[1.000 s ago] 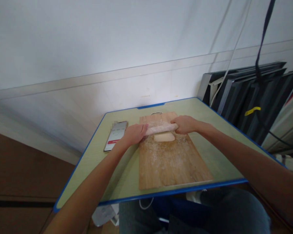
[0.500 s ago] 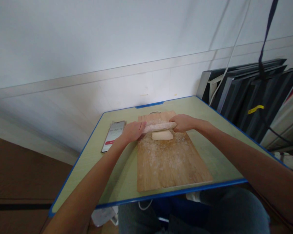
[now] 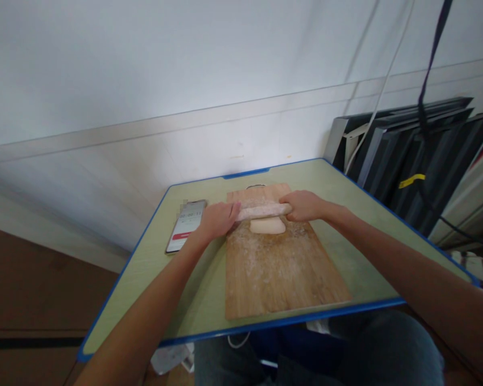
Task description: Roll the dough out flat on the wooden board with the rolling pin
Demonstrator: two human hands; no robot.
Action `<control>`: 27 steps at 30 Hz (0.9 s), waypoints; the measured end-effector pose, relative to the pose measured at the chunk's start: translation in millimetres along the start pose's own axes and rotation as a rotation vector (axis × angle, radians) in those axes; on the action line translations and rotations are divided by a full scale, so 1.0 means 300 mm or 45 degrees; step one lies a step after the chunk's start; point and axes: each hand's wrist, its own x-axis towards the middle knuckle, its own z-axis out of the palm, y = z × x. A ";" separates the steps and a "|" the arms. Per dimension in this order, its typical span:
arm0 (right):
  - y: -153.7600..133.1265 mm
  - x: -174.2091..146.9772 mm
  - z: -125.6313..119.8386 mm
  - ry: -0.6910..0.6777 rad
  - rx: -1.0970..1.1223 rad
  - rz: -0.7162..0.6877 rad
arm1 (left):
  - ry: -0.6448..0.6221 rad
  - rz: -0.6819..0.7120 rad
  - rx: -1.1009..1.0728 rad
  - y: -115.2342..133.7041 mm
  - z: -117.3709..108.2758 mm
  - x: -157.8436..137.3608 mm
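A floured rolling pin (image 3: pixel 262 210) lies crosswise over the far part of a wooden cutting board (image 3: pixel 282 279). My left hand (image 3: pixel 219 219) is closed around its left end, and my right hand (image 3: pixel 305 205) grips the right end. Just on the near side of the pin, a flattened pale piece of dough (image 3: pixel 268 225) rests on the board; its far edge is partly hidden by the pin. White flour is smeared across the board around the dough.
The board sits on a pale green table (image 3: pixel 201 300) with a blue edge. A phone (image 3: pixel 186 225) showing a timer lies left of my left hand. Behind the table rises a white wall (image 3: pixel 241 139). Dark flat panels (image 3: pixel 410 145) lean at the right, near a hanging dark strap (image 3: pixel 425 102).
The rolling pin and both hands have come slightly nearer to me, and the pin now covers more of the dough's far edge. Both hands keep their grip.
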 end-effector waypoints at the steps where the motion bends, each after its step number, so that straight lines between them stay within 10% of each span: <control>1: -0.004 -0.006 0.001 0.009 -0.012 0.017 | 0.015 -0.014 -0.004 0.002 0.002 -0.003; 27: -0.118 -0.205 0.069 0.362 0.035 0.048 | 0.388 0.122 0.068 0.062 -0.061 -0.115</control>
